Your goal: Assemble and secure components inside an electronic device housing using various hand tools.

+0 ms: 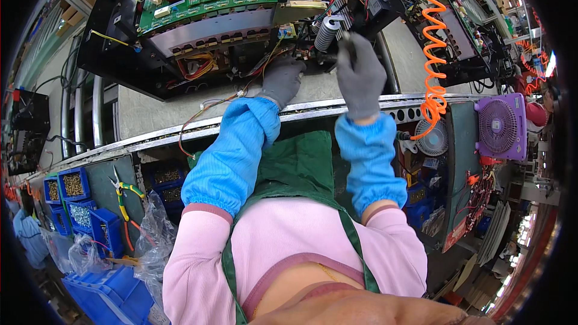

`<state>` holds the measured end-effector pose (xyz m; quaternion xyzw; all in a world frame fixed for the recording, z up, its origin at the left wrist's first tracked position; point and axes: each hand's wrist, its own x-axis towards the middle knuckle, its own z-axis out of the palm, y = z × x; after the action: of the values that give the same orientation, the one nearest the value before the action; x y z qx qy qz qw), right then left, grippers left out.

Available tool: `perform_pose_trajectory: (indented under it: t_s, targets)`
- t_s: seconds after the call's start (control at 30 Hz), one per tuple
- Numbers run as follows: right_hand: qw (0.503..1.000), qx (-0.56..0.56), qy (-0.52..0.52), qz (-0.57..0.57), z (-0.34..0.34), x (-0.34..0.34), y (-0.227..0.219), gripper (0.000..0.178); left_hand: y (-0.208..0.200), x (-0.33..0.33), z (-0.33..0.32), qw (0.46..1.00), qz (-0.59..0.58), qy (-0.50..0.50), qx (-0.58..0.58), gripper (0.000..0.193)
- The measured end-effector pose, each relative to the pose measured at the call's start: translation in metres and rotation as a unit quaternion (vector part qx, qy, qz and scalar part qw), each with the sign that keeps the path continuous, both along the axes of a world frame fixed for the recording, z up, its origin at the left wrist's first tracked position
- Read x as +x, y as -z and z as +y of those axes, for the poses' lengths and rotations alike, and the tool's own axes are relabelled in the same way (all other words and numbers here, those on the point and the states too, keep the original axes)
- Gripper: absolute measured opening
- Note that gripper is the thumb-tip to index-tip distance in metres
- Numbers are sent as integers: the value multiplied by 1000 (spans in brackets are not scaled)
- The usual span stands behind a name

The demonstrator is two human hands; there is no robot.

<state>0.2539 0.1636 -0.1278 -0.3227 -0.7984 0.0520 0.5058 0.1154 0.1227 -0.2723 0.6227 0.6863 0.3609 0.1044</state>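
Observation:
A black metal chassis (102, 63) lies on the bench in front of me, with a green circuit board (205, 1) on top and coloured wires inside. At its near edge, my left hand (283, 80), in a grey glove, has its fingers curled in among the wires; whatever they grip is hidden. To its right my right hand (362, 76), also gloved in grey, is raised beside a silver ribbed coil (328, 34). Its thumb and fingertips are drawn together, on something too small to make out. A thin wire bundle (208, 105) trails from the chassis over the bench edge.
An orange coiled air hose (435, 36) hangs at the right, before another open chassis (448, 30). Metal rollers (97, 111) lie at the left. Below are blue screw bins (74, 185), yellow-green pliers (124, 195) and plastic bags. A purple fan (501, 126) stands far right.

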Motion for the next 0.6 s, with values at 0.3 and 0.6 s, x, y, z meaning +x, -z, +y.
perform_pose_trajectory:
  t_s: [0.3, 0.6]
  targets:
    - [982, 50, -85, -161, -17, -14, -2, 18, 3, -2, 0, 999, -5, -1, 48, 18]
    - [998, -2, 9, -55, -37, 41, 22, 24, -3, 1, 3, 999, 12, 1, 41, 18]
